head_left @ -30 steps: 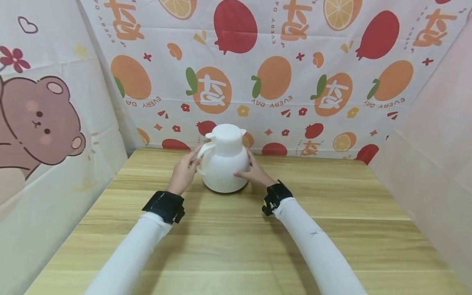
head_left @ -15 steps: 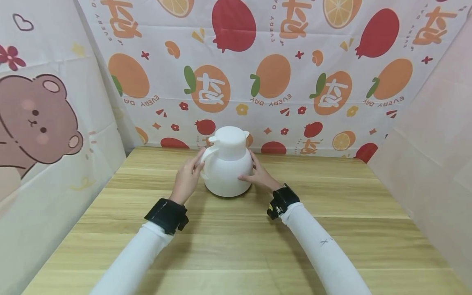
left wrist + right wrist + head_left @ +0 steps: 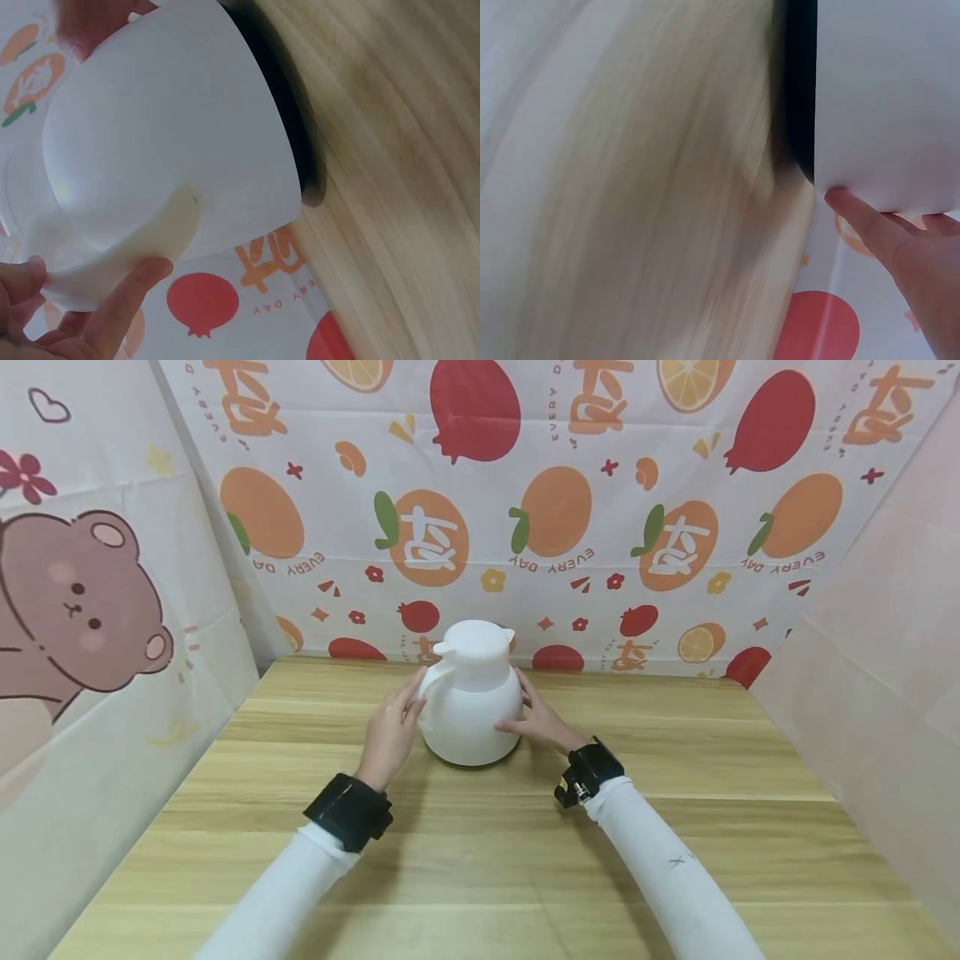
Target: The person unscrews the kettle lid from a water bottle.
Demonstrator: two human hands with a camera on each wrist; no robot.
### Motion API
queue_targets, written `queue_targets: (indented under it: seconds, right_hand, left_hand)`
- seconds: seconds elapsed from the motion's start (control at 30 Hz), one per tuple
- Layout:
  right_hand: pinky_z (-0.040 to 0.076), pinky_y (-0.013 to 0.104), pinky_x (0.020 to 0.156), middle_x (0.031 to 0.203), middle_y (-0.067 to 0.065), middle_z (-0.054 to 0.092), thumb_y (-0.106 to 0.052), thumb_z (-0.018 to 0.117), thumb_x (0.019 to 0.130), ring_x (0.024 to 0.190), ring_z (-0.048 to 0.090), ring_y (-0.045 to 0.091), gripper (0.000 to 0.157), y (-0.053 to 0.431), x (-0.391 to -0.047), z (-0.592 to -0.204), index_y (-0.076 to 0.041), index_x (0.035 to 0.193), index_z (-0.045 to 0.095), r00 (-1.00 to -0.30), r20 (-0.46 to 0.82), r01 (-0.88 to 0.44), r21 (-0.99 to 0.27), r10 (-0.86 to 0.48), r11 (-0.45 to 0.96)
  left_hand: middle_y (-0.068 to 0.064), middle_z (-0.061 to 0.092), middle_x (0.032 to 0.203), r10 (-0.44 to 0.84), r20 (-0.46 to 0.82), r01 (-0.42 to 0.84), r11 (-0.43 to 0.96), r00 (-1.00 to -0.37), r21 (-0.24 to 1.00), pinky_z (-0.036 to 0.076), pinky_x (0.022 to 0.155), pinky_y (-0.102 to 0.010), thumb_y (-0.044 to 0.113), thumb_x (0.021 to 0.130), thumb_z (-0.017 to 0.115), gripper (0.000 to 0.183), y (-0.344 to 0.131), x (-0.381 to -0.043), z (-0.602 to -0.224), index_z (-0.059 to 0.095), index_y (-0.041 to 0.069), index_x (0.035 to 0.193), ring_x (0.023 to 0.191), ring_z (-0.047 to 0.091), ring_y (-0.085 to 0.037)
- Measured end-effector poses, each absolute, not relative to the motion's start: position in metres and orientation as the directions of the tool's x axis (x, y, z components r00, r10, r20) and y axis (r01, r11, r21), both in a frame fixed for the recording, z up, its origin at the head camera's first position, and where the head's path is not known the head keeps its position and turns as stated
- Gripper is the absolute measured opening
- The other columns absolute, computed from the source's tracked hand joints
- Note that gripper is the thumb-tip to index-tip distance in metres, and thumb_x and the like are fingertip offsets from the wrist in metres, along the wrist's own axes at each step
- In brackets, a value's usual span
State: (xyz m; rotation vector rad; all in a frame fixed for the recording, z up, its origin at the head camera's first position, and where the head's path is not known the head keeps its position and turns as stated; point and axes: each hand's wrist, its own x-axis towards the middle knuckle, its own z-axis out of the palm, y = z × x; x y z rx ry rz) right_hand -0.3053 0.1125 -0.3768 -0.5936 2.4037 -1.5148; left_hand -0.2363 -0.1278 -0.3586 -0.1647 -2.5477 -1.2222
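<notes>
A white thermos jug [image 3: 474,722] with a lid and a dark base stands upright near the back of the wooden table. My left hand [image 3: 392,727] is at its left side; in the left wrist view, thumb and fingers pinch the curved handle [image 3: 161,236]. On the opposite side, my right hand [image 3: 546,722] holds the rounded body, thumb in front and fingers toward the back. The right wrist view shows fingers [image 3: 877,229] against the body close to the dark base [image 3: 799,97]. I cannot tell whether the base is slightly off the table.
The wooden tabletop [image 3: 480,877] stretches out in front of the jug. Behind it hangs a fruit-print cloth [image 3: 555,518]. A cloth with a bear print [image 3: 82,602] hangs at the left and a pale cloth [image 3: 877,677] at the right.
Both hands have shifted the thermos jug a little to the right and toward me. Its handle now points slightly more to the front. The hold of each hand looks the same.
</notes>
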Motion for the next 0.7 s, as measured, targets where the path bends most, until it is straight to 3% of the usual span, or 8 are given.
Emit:
queue_targets:
  seconds: [0.33, 0.53, 0.7]
  right_hand:
    - [0.022, 0.067, 0.112, 0.163, 0.010, 0.004, -0.021, 0.072, 0.080, 0.142, 0.019, 0.044, 0.101, 0.127, -0.314, -0.399, -0.029, 0.153, 0.001, -0.891, 0.049, -0.249, -0.885, -0.452, 0.393]
    - [0.023, 0.067, 0.110, 0.162, 0.014, 0.005, -0.017, 0.071, 0.081, 0.142, 0.019, 0.046, 0.101, 0.136, -0.308, -0.400, -0.023, 0.153, 0.000, -0.871, 0.065, -0.264, -0.897, -0.487, 0.353]
    - [0.025, 0.067, 0.110, 0.162, 0.016, 0.006, -0.016, 0.070, 0.081, 0.142, 0.019, 0.045, 0.100, 0.143, -0.303, -0.399, -0.021, 0.153, 0.001, -0.860, 0.061, -0.267, -0.900, -0.506, 0.346]
  left_hand:
    - [-0.027, 0.053, 0.136, -0.036, 0.310, 0.218, 0.634, -0.950, 0.742, 0.048, 0.097, -0.055, 0.015, 0.097, 0.050, 0.052, -0.116, -0.223, -0.357, 0.036, 0.017, 0.147, 0.116, 0.054, -0.039]
    - [-0.028, 0.058, 0.128, -0.034, 0.327, 0.230, 0.642, -0.944, 0.731, 0.049, 0.096, -0.055, 0.015, 0.096, 0.052, 0.051, -0.108, -0.211, -0.359, 0.039, 0.014, 0.145, 0.113, 0.056, -0.038]
    - [-0.028, 0.062, 0.116, -0.042, 0.348, 0.237, 0.655, -0.936, 0.717, 0.053, 0.088, -0.052, 0.015, 0.095, 0.054, 0.050, -0.101, -0.202, -0.358, 0.041, 0.012, 0.144, 0.101, 0.059, -0.036]
